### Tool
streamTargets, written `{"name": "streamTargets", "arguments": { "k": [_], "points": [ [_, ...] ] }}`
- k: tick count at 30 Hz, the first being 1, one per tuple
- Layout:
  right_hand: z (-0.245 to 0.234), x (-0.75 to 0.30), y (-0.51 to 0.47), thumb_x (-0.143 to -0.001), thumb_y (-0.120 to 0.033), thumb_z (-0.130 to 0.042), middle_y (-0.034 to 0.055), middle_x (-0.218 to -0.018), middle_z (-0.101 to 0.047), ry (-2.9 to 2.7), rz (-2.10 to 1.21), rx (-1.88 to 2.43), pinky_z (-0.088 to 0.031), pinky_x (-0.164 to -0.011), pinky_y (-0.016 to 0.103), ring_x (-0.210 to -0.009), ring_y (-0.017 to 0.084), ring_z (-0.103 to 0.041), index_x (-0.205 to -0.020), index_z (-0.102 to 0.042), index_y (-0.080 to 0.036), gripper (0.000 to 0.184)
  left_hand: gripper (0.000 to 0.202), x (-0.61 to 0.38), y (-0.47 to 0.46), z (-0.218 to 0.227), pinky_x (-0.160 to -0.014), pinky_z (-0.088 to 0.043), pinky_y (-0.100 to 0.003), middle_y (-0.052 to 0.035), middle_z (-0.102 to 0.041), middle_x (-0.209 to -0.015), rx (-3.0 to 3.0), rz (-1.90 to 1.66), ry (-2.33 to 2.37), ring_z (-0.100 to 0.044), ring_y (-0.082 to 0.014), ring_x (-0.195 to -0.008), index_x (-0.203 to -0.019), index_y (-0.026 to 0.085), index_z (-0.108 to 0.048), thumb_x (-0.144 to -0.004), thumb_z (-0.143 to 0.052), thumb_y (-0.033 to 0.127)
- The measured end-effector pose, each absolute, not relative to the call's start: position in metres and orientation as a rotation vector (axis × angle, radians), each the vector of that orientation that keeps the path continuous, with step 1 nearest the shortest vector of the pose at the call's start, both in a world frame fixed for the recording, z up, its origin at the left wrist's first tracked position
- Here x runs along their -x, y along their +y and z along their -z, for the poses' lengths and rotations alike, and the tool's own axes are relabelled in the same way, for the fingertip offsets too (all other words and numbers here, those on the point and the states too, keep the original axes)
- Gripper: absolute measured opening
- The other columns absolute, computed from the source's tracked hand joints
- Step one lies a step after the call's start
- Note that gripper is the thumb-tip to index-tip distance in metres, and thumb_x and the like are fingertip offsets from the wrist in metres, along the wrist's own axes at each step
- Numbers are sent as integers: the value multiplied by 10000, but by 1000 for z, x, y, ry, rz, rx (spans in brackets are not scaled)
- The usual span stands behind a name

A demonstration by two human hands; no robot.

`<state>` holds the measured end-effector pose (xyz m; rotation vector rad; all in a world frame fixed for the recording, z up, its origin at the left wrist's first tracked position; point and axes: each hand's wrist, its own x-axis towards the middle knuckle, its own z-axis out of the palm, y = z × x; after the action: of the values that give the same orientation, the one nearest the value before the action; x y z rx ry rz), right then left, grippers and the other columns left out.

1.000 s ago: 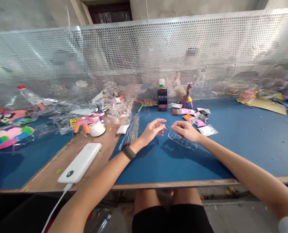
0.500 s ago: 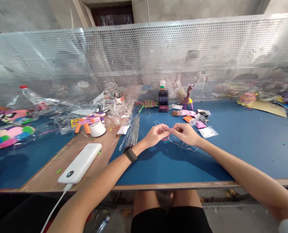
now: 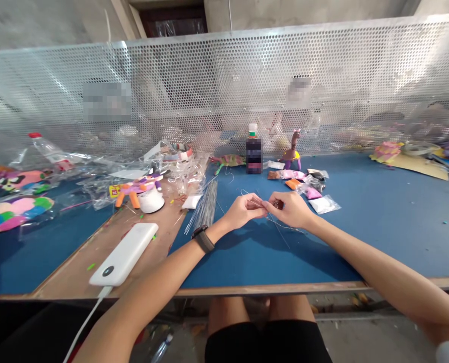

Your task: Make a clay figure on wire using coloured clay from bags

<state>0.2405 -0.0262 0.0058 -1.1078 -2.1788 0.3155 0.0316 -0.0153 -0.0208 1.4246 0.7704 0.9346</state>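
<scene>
My left hand [image 3: 245, 209] and my right hand [image 3: 290, 207] meet over the blue tabletop, fingertips nearly touching. Both are closed on a thin wire [image 3: 279, 222], pinched between thumbs and fingers. Loops and loose ends of it stick out behind the left fingers and below the right hand. How it bends between the fingers is too fine to make out. Left of my hands lies a bundle of straight thin wires [image 3: 208, 204]. Beyond my right hand are several small bags of coloured clay, among them a white packet [image 3: 324, 204] and an orange one [image 3: 293, 184].
A dark bottle [image 3: 253, 156] and a long-necked clay figure [image 3: 294, 151] stand near the perforated metal screen [image 3: 232, 96]. To the left are a white power bank [image 3: 126, 254] with a cable, a white round tub [image 3: 151, 201] and an orange-legged clay animal [image 3: 133, 191].
My fingers have shifted slightly on the wire, and the loop below my right hand has moved. An orange bit seen under my fingertips before is no longer visible.
</scene>
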Motion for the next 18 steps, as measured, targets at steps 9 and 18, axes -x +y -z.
{"name": "streamTargets", "arguments": {
  "k": [9,18],
  "points": [
    [-7,-239,-27,-960,-479,-584,50,-674,-707,-2170,-185,1192,-339,-586,284,-598,161,-581,-732,-667,-203,367,350,-35,-16,20,-846,-588,-356,-71,-788,-846,-1511,-1019,794,-771,-201,-842,-850,151,-622,-720,-906,309],
    [-6,-235,-31,-911,-464,-617,43,-617,-670,-2088,-80,1280,-292,-572,281,-570,157,-539,-650,-615,-207,366,349,-40,-20,17,-874,-582,-350,-54,-761,-850,-1578,-1079,859,-744,-182,-839,-829,147,-624,-718,-909,315]
  ]
}}
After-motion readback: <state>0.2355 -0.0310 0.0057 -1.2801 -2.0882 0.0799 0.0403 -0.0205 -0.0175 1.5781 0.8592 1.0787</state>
